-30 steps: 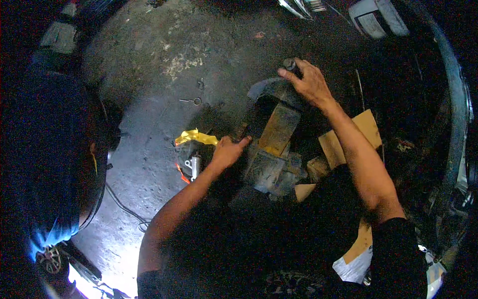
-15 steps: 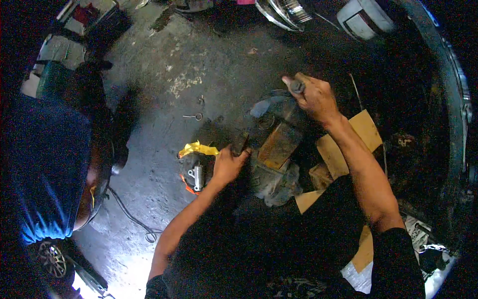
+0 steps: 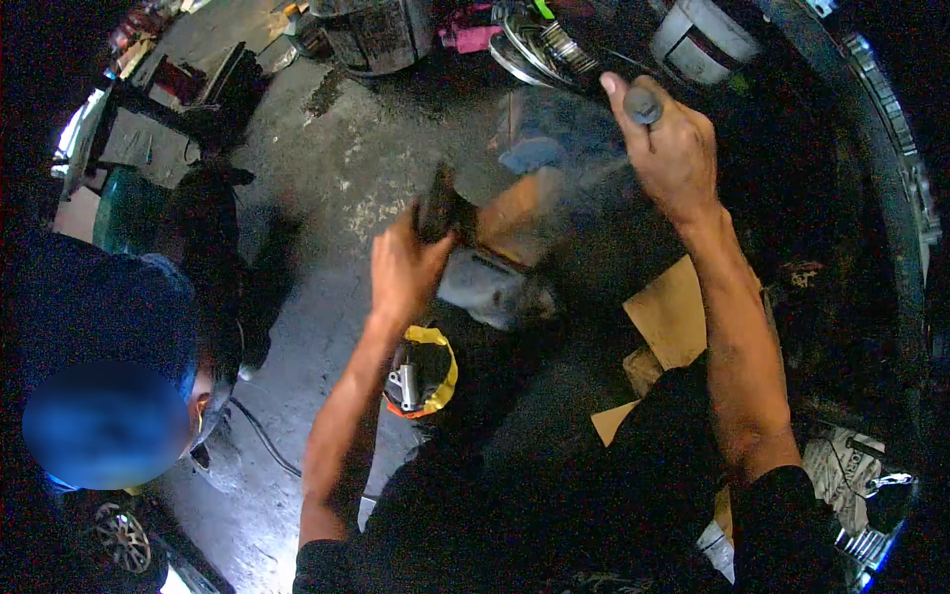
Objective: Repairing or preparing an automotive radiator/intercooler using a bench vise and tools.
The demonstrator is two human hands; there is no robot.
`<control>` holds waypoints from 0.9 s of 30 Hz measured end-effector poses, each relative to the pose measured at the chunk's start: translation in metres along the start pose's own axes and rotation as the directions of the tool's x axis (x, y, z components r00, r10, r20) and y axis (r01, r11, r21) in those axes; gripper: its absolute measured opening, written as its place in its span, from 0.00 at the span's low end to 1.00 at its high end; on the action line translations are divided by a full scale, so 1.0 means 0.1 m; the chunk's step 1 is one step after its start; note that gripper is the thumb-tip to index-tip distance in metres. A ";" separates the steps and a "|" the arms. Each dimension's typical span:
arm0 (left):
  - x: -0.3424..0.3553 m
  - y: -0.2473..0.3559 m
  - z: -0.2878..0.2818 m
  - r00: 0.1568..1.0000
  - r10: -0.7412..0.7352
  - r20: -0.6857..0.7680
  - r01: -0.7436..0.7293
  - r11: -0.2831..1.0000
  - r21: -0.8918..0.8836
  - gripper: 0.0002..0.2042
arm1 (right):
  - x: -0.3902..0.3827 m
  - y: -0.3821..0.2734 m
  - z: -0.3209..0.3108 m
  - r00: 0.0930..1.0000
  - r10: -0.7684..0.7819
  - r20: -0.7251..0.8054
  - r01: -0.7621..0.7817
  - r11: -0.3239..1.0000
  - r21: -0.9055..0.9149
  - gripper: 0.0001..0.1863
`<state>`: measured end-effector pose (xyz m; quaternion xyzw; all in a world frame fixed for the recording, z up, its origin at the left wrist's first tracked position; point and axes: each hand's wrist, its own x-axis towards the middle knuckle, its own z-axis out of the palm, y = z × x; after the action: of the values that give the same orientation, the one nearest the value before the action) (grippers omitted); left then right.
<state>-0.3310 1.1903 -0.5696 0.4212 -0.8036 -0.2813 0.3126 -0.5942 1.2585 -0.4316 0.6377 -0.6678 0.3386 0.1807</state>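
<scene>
My left hand (image 3: pixel 404 269) is closed on a dark handle-like piece (image 3: pixel 435 203). My right hand (image 3: pixel 671 163) grips a grey cylindrical bar (image 3: pixel 643 104) by its upper end. Between them, a heavy metal assembly (image 3: pixel 485 287), with a rusty section and a bluish curved end, is smeared by motion; how it joins what I hold is unclear. Below my left hand, a round container (image 3: pixel 446 374) with a yellow and orange rim holds a silver metal cylinder (image 3: pixel 406 386).
A person in blue (image 3: pixel 94 287) works at my left beside a cable (image 3: pixel 259 433). Cardboard (image 3: pixel 663 307) lies under my right arm. A dark drum (image 3: pixel 366 35), silver lamp-like parts (image 3: pixel 549 49), a pink item (image 3: pixel 465 35) and a grey container (image 3: pixel 698 40) stand ahead.
Both hands have moved away from me, the left also leftward and the right rightward. The metal assembly has shifted forward and left, and the view now takes in more of the floor ahead.
</scene>
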 end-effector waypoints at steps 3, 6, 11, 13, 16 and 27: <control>0.30 0.23 -0.26 0.997 0.060 0.039 -0.066 0.982 0.174 0.30 | -0.04 0.21 0.10 0.995 0.060 -0.075 -0.061 0.998 -0.004 0.14; 0.56 0.22 -0.19 0.995 0.082 0.047 -0.093 0.951 0.295 0.34 | -0.34 0.59 0.40 0.961 0.276 0.021 -0.273 0.957 -0.102 0.18; 0.53 -0.21 0.15 0.992 0.111 0.065 -0.127 0.923 0.363 0.36 | -0.48 0.71 0.73 0.805 0.585 0.104 -0.590 0.807 0.033 0.35; 0.46 -0.20 0.39 0.970 0.206 0.131 -0.240 0.717 0.655 0.34 | -0.61 0.87 0.80 0.627 0.757 0.184 -0.772 0.636 0.013 0.36; 0.48 -0.05 0.54 0.970 0.174 0.170 -0.242 0.767 0.594 0.35 | -0.98 1.24 0.97 0.471 0.845 0.255 -0.882 0.454 0.126 0.38; 0.97 -0.24 0.22 0.938 0.088 0.336 -0.219 0.900 0.376 0.23 | -1.54 1.77 0.98 0.492 0.809 0.322 -0.850 0.527 -0.024 0.36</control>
<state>-0.3789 1.1001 -0.5759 0.3619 -0.9145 -0.1442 0.1092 -0.7292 1.2962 -0.6434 0.2903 -0.8855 0.3301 -0.1508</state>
